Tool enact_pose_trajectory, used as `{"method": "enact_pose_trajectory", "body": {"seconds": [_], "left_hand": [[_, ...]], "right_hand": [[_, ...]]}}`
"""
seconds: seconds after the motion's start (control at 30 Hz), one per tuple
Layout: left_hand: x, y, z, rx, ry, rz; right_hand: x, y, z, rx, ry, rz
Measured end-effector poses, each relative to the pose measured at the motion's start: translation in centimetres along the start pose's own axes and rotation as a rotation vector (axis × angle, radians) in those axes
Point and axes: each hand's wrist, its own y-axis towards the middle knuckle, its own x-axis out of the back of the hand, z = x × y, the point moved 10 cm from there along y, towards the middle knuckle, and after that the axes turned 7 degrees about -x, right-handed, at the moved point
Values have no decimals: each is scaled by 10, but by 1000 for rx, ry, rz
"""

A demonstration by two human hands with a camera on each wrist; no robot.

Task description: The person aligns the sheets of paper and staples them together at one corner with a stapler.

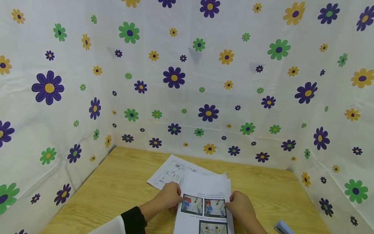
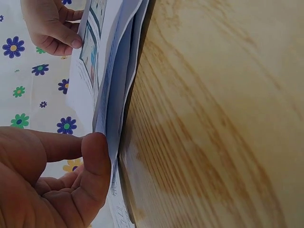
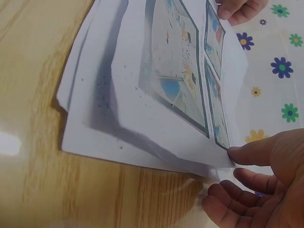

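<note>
A stack of printed sheets (image 1: 204, 185) with colour photos lies between both hands on the wooden table. My left hand (image 1: 169, 196) pinches its left edge; in the left wrist view, my left hand (image 2: 61, 175) has its fingertips at the layered paper edges. On the opposite edge, my right hand (image 1: 241, 208) pinches the stack. The right wrist view shows my right hand (image 3: 261, 180) with the thumb on the top sheet and the other fingers lower, near the edge. The sheets (image 3: 128, 109) are slightly fanned and uneven at one end.
Behind the stack, partly under it, lies a sheet with line drawings (image 1: 166, 174). A light blue stapler (image 1: 283, 227) sits at the front right of the wooden table (image 1: 117, 188). White cloth with flower prints (image 1: 187, 97) hangs at the back and both sides.
</note>
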Motion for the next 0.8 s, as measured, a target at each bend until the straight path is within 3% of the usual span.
{"method": "enact_pose_trajectory", "body": {"seconds": [0.27, 0.8], "left_hand": [[-3, -5, 1, -8, 1, -9], [4, -7, 11, 65, -17, -15]], "right_hand": [[-3, -1, -2, -30, -1, 14], [-3, 0, -12, -113, 115, 61]]}}
